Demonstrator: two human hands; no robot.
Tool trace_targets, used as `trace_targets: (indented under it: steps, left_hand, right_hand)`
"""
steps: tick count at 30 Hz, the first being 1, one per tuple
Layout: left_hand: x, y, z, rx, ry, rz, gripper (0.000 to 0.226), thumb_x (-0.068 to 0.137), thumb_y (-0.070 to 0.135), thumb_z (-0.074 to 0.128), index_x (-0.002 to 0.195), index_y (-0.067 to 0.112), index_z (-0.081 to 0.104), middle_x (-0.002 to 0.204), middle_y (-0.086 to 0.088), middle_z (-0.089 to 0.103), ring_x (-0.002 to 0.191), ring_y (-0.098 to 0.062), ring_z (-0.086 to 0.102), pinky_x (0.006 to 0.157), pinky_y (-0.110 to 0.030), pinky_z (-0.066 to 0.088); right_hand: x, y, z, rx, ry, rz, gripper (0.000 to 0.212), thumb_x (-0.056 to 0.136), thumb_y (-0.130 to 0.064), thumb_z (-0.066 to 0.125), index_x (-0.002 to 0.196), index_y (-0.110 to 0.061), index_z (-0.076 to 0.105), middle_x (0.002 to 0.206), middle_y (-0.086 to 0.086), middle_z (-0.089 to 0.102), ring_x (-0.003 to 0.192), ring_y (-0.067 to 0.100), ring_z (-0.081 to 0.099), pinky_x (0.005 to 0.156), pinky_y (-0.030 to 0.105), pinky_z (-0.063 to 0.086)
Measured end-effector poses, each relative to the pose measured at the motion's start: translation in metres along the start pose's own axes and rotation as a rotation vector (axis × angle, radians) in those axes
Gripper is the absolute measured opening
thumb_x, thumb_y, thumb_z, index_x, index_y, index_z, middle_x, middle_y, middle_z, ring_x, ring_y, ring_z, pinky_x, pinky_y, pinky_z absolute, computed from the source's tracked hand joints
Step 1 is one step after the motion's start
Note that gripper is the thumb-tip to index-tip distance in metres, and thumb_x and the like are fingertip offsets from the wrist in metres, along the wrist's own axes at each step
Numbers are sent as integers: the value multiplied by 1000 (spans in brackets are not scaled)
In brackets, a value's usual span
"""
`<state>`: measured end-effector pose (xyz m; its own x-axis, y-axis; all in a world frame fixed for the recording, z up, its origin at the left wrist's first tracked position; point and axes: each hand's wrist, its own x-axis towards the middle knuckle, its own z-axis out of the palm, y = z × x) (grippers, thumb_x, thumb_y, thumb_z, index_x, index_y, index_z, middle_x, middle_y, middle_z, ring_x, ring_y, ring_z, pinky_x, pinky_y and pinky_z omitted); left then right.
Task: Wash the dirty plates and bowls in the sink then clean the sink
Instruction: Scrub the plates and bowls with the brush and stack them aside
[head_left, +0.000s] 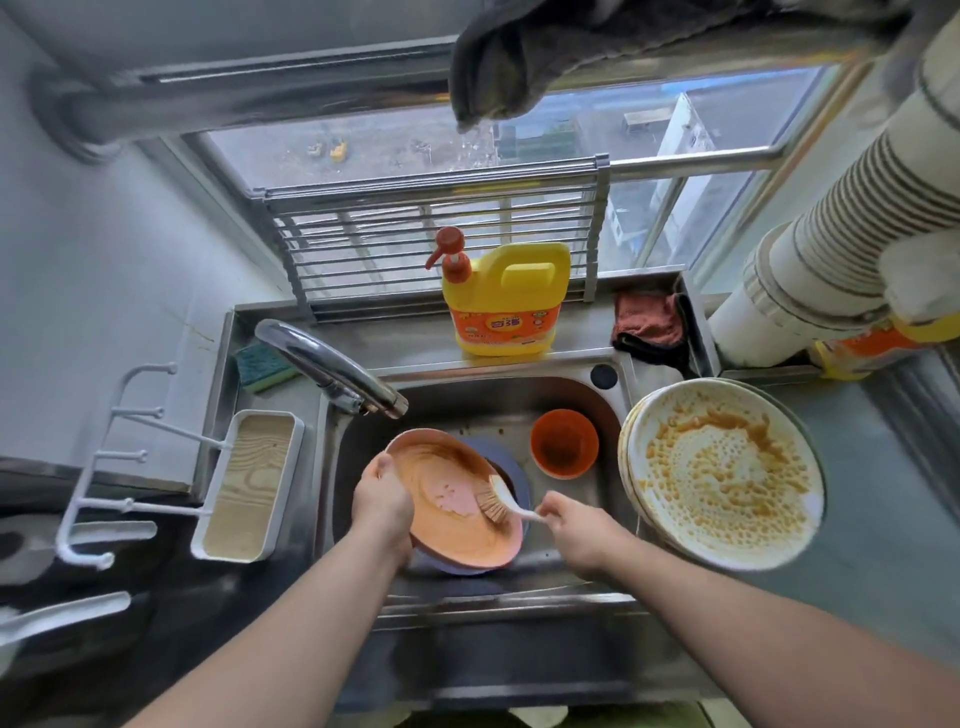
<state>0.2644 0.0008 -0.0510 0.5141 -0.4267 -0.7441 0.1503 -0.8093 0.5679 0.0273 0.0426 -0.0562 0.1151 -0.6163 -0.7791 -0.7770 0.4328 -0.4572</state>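
Observation:
Over the steel sink, my left hand grips the left rim of a pink plate smeared with orange sauce and holds it tilted. My right hand holds the white handle of a dish brush, whose bristles rest on the plate's face. Under the pink plate lies a blue-grey plate. An orange bowl sits in the sink's back right. A stack of white plates coated with sauce rests on the counter right of the sink.
The faucet reaches over the sink from the back left. A yellow detergent bottle stands behind the sink, with a green sponge at left and a pink cloth at right. A white wood-lined tray lies left.

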Motion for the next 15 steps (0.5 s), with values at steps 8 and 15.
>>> trace_targets:
  steps: [8,15]
  left_hand:
    - [4,7,0,55,4,36,44,112,51,32,149,36,49,132,-10,58,117,-33,55,103,-51,49]
    - [-4,8,1,22,-63,20,43,112,49,30,147,34,50,125,-10,61,116,-34,60,101,-56,53]
  right_hand:
    - [-13,-6,22,103,-39,-80,19,108,-36,39,100,-44,54,103,-2,67,96,22,63,85,38,50]
    - [-14,-33,33,138,-29,-136,23,109,-41,40,123,-41,58,121,0,69,110,23,64,93,40,51]
